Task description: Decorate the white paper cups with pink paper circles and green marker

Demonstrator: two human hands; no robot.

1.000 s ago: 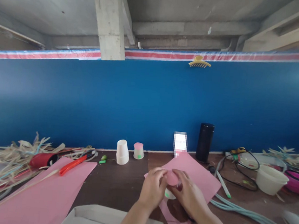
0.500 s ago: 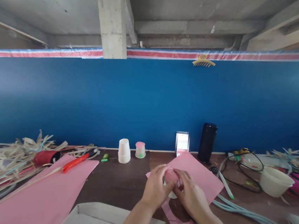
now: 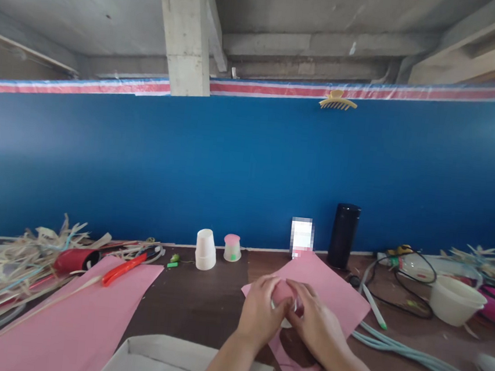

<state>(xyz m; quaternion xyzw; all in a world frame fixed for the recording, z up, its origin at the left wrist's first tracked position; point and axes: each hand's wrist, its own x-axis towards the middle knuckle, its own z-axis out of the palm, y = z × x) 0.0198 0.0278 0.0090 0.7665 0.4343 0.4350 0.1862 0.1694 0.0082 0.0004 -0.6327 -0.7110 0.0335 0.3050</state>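
Note:
Both hands close round an upside-down paper cup (image 3: 287, 323) with a pink paper disc (image 3: 281, 292) on its upturned base. My left hand (image 3: 260, 310) curls round the left side, its thumb at the near edge of the disc. From the right, my right hand (image 3: 316, 317) wraps the same cup, thumb near the other. Most of the cup is hidden by the fingers. Under and behind it lies a pink sheet (image 3: 333, 290) with a round hole cut near its front corner. Farther left stand a pink-topped cup (image 3: 232, 249) and white stacked cups (image 3: 205, 251), all upside down.
Left, red-handled scissors (image 3: 124, 268) lie on a larger pink sheet (image 3: 86, 316) beside tangled paper strips (image 3: 8, 261). A black cylinder (image 3: 343, 235) stands at the blue partition (image 3: 249, 168). Pale blue cords (image 3: 423, 357), a white pen (image 3: 374, 307) and a cream bowl (image 3: 455, 302) are right.
The fingers have shifted very slightly round the cup and its pink disc. Everything else stays where it was.

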